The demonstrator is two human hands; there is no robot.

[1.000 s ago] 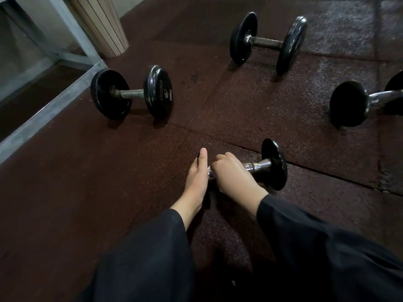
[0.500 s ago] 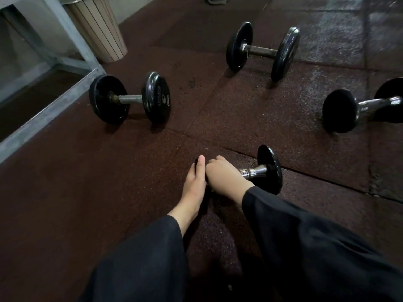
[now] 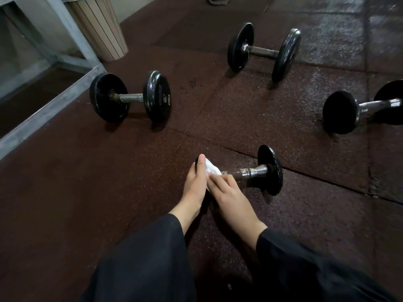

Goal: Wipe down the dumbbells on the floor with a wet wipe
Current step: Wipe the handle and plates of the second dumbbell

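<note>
Head camera view, looking down at a dark reddish rubber floor with four dumbbells. The only writing is a small pale label on the inner plate of the dumbbell at ten o'clock, too small and blurred to read. Just below centre lies the nearest dumbbell, its shiny handle running left to right. Its right-hand black plate is in full view, while its left end is almost wholly covered by the left hand, leaving only a thin dark edge showing beside the thumb. That hand lies flat against the left end, fingers straight and together, thumb pointing toward twelve o'clock. The right hand rests on the handle with loosely curled fingers, pressing a white wet wipe onto the bar. The wipe is bunched between the two hands, and how much of it wraps under the bar cannot be seen. Both forearms come up from six o'clock in wide black sleeves. A third dumbbell lies at one o'clock. A fourth dumbbell at three o'clock is cut off by the right edge, so its far plate shows only in part. At eleven o'clock stand a grey metal frame and a ribbed beige bin, its top out of frame. A dark looped object at twelve o'clock is cropped and hard to make out.
</note>
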